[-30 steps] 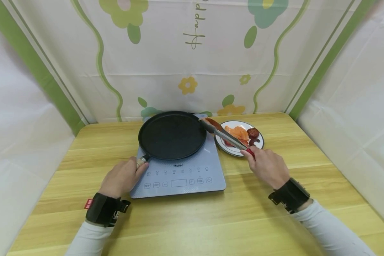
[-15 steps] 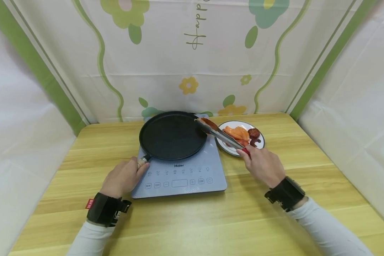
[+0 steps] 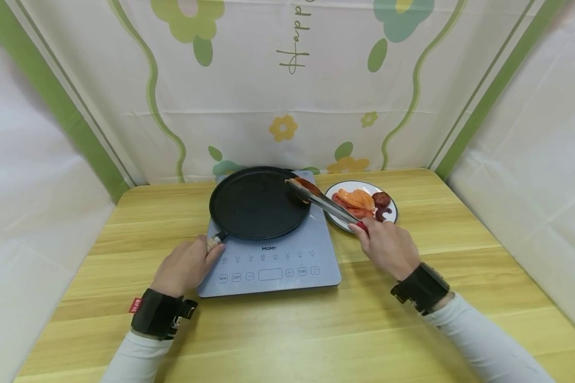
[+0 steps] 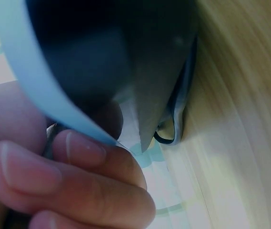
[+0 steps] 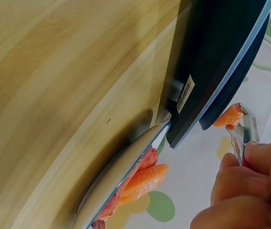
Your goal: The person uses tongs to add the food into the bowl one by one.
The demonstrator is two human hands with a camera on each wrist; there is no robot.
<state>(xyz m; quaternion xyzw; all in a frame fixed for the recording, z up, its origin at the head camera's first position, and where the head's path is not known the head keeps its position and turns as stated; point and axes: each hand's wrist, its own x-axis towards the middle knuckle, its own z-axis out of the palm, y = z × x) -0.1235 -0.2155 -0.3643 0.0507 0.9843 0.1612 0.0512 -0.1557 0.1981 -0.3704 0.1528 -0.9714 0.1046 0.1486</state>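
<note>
My left hand (image 3: 182, 266) grips the handle (image 3: 214, 242) of a black flat frying pan (image 3: 256, 207). In the left wrist view, its curled fingers (image 4: 102, 191) show below the cooktop's edge. My right hand (image 3: 388, 247) holds metal tongs (image 3: 328, 204) by their red grip, reaching left over the pan's right rim. Between the tongs' tips is an orange, salmon-like piece of food (image 5: 230, 115), above the pan in the right wrist view. To the right, a white dark-rimmed plate (image 3: 337, 185) bears orange slices (image 3: 356, 198), red meat pieces and a round brown piece (image 3: 381, 199).
The pan sits on a grey-blue Haier induction cooktop (image 3: 292, 260) with touch controls along its front. Underneath is a wooden table (image 3: 278, 335). A white floral cloth (image 3: 239, 80) hangs close behind, with white cloth sides (image 3: 532, 159) left and right.
My right hand has moved left with the tongs, bringing the orange piece farther over the pan. The left hand stays on the pan handle.
</note>
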